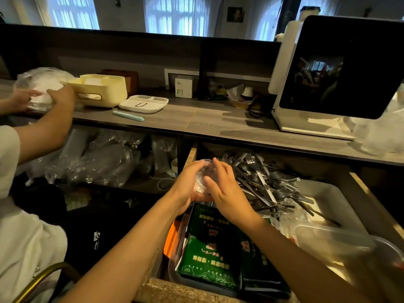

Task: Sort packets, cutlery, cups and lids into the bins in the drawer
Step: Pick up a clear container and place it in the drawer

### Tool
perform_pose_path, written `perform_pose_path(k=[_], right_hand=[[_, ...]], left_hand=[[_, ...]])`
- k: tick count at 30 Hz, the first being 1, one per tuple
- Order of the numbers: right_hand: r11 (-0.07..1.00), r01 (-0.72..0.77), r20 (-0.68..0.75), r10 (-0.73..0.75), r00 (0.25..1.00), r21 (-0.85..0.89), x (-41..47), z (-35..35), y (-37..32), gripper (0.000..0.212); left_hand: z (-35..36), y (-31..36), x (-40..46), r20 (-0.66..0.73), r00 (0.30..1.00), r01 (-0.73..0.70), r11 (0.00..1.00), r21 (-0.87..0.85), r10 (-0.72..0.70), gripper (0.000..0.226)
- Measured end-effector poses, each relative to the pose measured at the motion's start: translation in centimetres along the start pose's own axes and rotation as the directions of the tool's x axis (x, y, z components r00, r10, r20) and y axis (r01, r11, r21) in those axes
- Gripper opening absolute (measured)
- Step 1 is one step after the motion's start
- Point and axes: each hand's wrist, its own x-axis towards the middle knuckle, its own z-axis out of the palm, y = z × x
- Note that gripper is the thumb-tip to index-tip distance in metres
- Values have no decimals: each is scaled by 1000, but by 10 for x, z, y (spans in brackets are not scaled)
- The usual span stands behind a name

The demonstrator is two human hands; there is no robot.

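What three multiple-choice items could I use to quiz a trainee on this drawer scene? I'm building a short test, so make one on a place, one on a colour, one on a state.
1. Where does the cutlery pile lie?
A. On the counter
B. In the open drawer, beyond the packets
C. In the cream box

2. What colour are the packets nearest the camera?
A. Green
B. Blue
C. White

3. What are the wearer's two hands doing?
A. Resting open on the counter
B. Holding a fork each
C. Holding a clear plastic item between them

Key: 1 B, the cutlery pile fills the far part of the drawer. 2 A, the packets are green. 3 C, the left hand and right hand clasp the clear plastic item.
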Motion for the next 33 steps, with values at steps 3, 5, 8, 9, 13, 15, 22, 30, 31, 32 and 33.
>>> perform_pose_path(k=[3,5,8,9,13,15,22,30,31,32,33], right_hand=[[994,-29,60,23,998,107,3,-1,1,56],[950,-92,112,61,992,297,7,-8,1,50],[914,-167,5,177,984,370,18,-20,5,46],[932,-187,-54,214,975,309,24,-23,7,45],[994,-112,-61,111,992,-17,56,-22,13,41],[972,-43,50,56,997,-230,75,-11,18,36],[758,28,177,116,977,-651,105,19,39,18],[974,-181,-95,169,981,-138,93,-13,19,20],[980,-197,-117,192,975,-34,91,-17,16,18],[975,-212,-139,220,966,71,88,-20,13,16],[960,-217,-162,246,956,174,86,-23,9,16]], left_hand=[[-2,0,2,-60,998,6,998,69,-2,33],[-9,5,2,-114,993,-7,998,70,15,29],[-32,17,4,-224,972,-55,998,37,62,27],[-40,21,5,-271,960,-68,997,23,72,26],[-63,26,12,-388,920,-73,997,-38,52,31],[-67,23,18,-400,916,-50,998,-50,26,41],[-71,13,31,-378,925,-45,997,-61,19,40],[-66,17,26,-362,931,-61,997,-44,41,38],[-64,18,25,-348,937,-51,998,-42,33,39],[-61,20,23,-332,943,-39,999,-31,27,39],[-60,20,23,-318,948,-21,999,-27,11,40]])
